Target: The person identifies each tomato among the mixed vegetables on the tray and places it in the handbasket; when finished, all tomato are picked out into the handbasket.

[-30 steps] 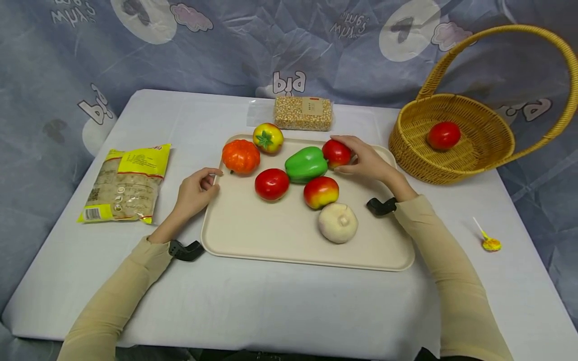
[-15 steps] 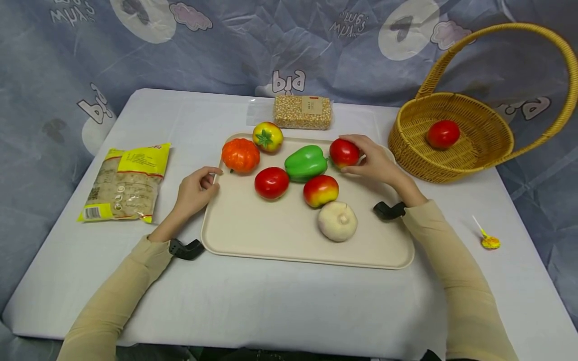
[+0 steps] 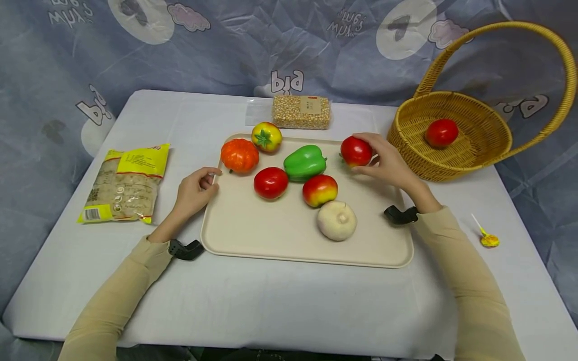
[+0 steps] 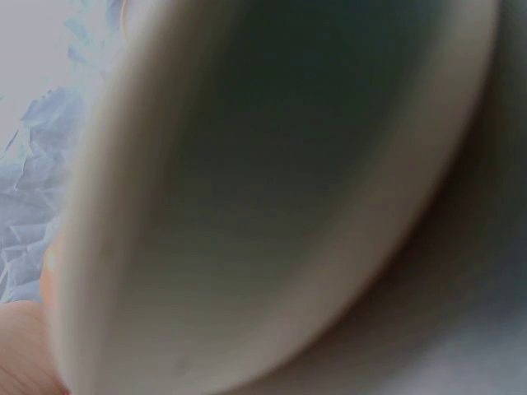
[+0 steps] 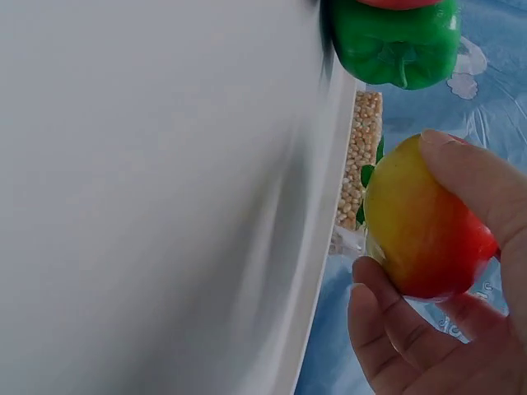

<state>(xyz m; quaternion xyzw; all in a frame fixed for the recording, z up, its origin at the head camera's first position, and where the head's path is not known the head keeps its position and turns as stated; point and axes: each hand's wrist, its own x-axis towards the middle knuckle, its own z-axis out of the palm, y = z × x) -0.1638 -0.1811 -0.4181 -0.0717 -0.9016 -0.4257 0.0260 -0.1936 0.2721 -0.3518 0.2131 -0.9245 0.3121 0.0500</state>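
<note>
My right hand [image 3: 389, 163] holds a red-and-yellow toy tomato [image 3: 355, 151] with green leaves, thumb on one side and fingers on the other. In the right wrist view, this tomato [image 5: 424, 222] shows its yellow side. My left hand [image 3: 194, 193] grips the left rim of the beige tray [image 3: 271, 250] with thumb and index finger. On the tray are an orange toy pumpkin [image 3: 240, 156], a yellow-red fruit with a green star-shaped top [image 3: 266, 137], a green bell pepper [image 3: 305, 163], a red tomato [image 3: 270, 183], a red-yellow mango [image 3: 320, 190] and a garlic bulb [image 3: 336, 220].
The wicker basket [image 3: 402, 150] with a tall handle stands at the back right and holds a red tomato [image 3: 441, 133]. A pack of corn kernels [image 3: 301, 113] lies behind the tray. A yellow bag [image 3: 125, 184] lies left, a lollipop [image 3: 489, 239] right.
My right hand has carried the toy tomato rightward, away from the green bell pepper and nearer the basket. My left hand has stayed at the tray's rim.
</note>
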